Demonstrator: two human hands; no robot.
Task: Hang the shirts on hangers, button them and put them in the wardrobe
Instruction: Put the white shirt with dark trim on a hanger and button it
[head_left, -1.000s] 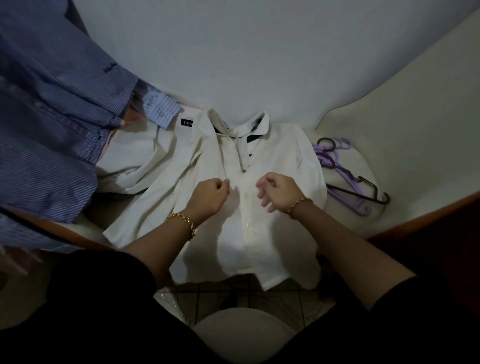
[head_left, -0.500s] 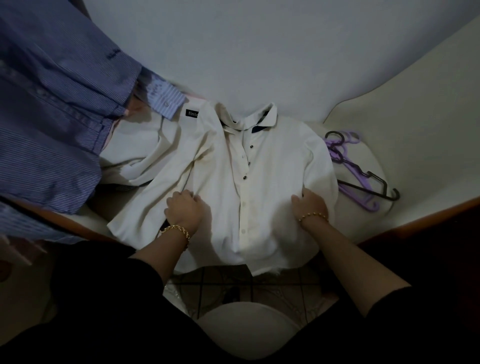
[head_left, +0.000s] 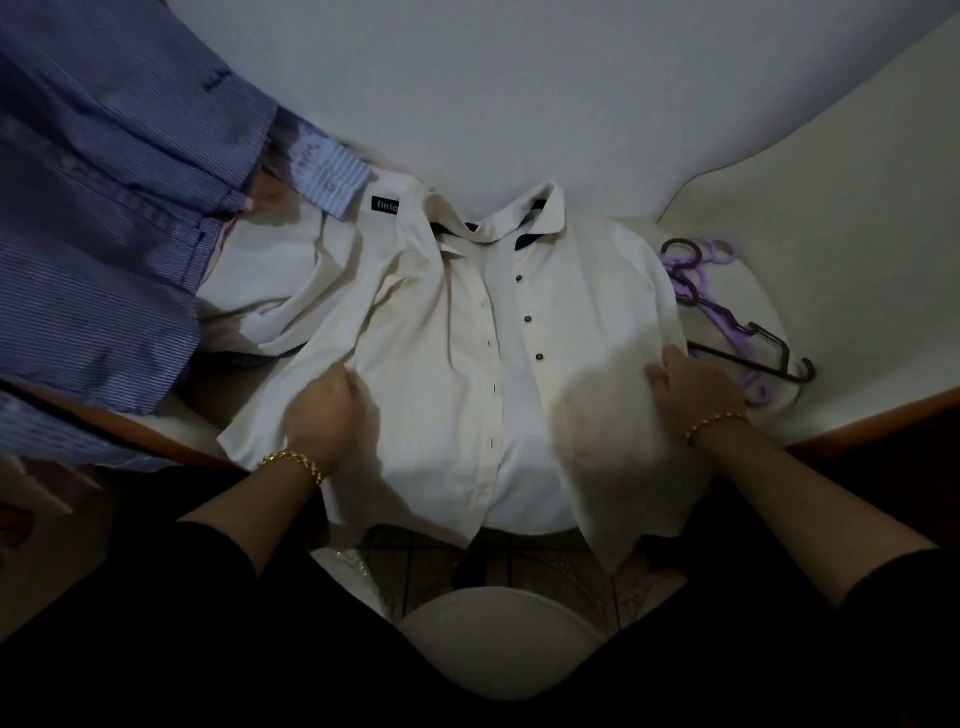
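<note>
A white shirt (head_left: 447, 374) with dark buttons lies face up on a pale table, collar toward the wall. Its front is parted, and the right front panel is lifted and blurred. My left hand (head_left: 330, 410) grips the fabric at the shirt's left side. My right hand (head_left: 688, 392) holds the edge of the right panel near the sleeve. A pile of purple and black hangers (head_left: 727, 322) lies to the right of the shirt. A blue striped shirt (head_left: 98, 249) hangs at the left.
Another white garment (head_left: 260, 291) lies bunched under the shirt's left sleeve. The table (head_left: 852, 244) has a wooden front edge and meets a white wall behind. A tiled floor and a round pale seat (head_left: 498, 644) show below, between my arms.
My hands moved from the placket at the centre out to the shirt's two sides. The front has come apart and the right panel is lifting.
</note>
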